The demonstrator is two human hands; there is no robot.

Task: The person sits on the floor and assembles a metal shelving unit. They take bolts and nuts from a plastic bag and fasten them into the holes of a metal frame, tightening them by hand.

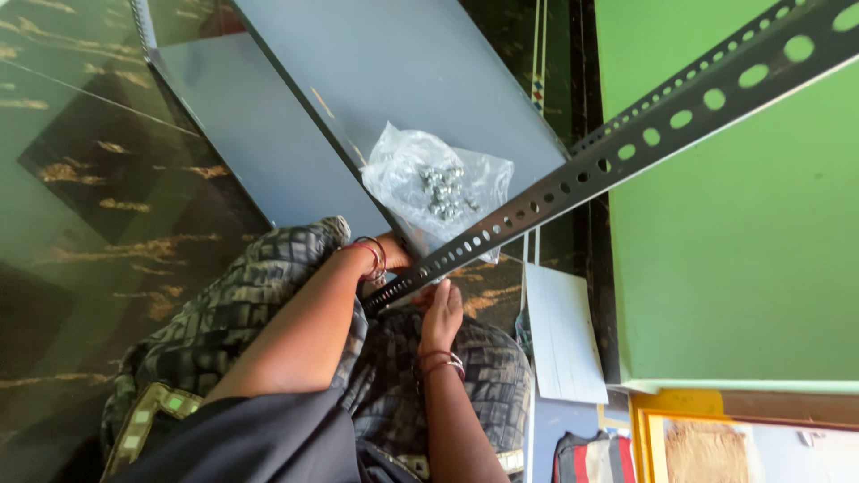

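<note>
Both hands, left (386, 259) & right (441, 313), closed on near end of slotted angle bar (626, 148), which runs up-right away from them w/ far end unsupported; could swing, knocking bag of bolts (438, 183) off grey panel (403, 72) just above hands.

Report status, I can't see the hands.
Both hands, left and right, at slotted angle bar lower end. Bag of nuts on grey panel beside.

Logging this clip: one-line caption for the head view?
Both hands, left and right, at the end of a slotted angle bar beside a bag of bolts.
</note>
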